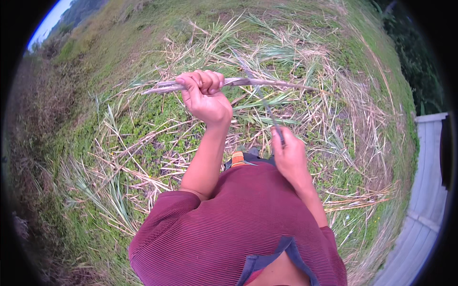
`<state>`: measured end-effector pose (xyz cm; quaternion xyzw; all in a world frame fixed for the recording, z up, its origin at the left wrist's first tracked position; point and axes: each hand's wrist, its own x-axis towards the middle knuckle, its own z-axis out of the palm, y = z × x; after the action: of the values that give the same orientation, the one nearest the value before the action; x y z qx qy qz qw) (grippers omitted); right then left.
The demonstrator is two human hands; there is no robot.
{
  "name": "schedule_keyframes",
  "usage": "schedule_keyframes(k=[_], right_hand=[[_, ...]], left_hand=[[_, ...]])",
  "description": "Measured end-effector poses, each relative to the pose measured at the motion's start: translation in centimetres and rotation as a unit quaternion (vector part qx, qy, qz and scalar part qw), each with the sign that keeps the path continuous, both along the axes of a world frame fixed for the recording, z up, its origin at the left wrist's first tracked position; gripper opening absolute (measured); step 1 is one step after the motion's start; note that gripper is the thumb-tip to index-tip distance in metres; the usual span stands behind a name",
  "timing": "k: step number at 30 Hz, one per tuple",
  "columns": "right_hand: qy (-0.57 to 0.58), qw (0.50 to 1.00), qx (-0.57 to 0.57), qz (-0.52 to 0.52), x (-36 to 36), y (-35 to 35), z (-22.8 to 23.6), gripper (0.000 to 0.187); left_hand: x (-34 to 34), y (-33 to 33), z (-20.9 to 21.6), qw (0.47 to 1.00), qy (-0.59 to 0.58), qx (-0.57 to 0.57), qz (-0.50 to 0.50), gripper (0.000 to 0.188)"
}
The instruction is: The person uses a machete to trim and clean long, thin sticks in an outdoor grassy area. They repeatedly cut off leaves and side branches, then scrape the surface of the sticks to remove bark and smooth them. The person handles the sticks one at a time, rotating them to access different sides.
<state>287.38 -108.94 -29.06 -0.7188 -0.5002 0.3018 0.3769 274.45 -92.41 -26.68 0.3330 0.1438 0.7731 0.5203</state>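
My left hand [204, 95] is raised in front of me, its fingers wrapped round a bundle of dry stalks [281, 84]. The stalks lie sideways, with short ends left of the fist and a longer, thinner length reaching right. Lower and to the right, my right hand [290, 156] grips a long thin blade, which looks like a machete [268, 107]. It slants up and left, its far part blurred and crossing the stalks in view. Whether blade and stalks touch, I cannot tell.
Cut stalks and long green leaves [281, 50] are strewn over the grassy ground around me. A grey corrugated sheet [424, 176] stands at the right, near dark foliage [410, 52]. Taller brush [33, 114] grows at the left. Something orange-striped [237, 158] shows at my waist.
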Motion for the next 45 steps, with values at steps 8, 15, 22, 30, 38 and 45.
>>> schedule_keyframes(k=[8, 15, 22, 30, 38, 45], right_hand=[[-0.054, 0.986, 0.15, 0.044, -2.0, -1.9, 0.4, 0.019], [-0.091, 0.989, 0.003, -0.118, 3.9, -3.6, -8.1, 0.014], [-0.048, 0.985, 0.017, -0.168, 3.1, -4.1, -9.5, 0.013], [-0.088, 0.976, 0.194, -0.042, -0.2, -3.3, -5.8, 0.016], [0.077, 0.983, 0.164, 0.015, -1.2, -1.8, 2.5, 0.016], [-0.01, 0.992, 0.127, -0.013, 0.9, -2.2, -1.1, 0.019]], left_hand=[[1.3, -3.8, 2.7, 0.997, -0.024, -0.058, 0.034, 0.048], [0.7, -6.1, 3.2, 0.997, -0.01, 0.022, -0.079, 0.05], [0.7, -6.3, 4.4, 0.995, 0.006, 0.053, -0.089, 0.05], [2.9, -5.4, 5.7, 0.997, 0.016, 0.006, -0.076, 0.038], [2.1, -3.9, 4.2, 0.931, 0.336, 0.127, 0.07, 0.035], [1.7, -4.5, 4.0, 0.925, 0.354, 0.126, 0.055, 0.019]])
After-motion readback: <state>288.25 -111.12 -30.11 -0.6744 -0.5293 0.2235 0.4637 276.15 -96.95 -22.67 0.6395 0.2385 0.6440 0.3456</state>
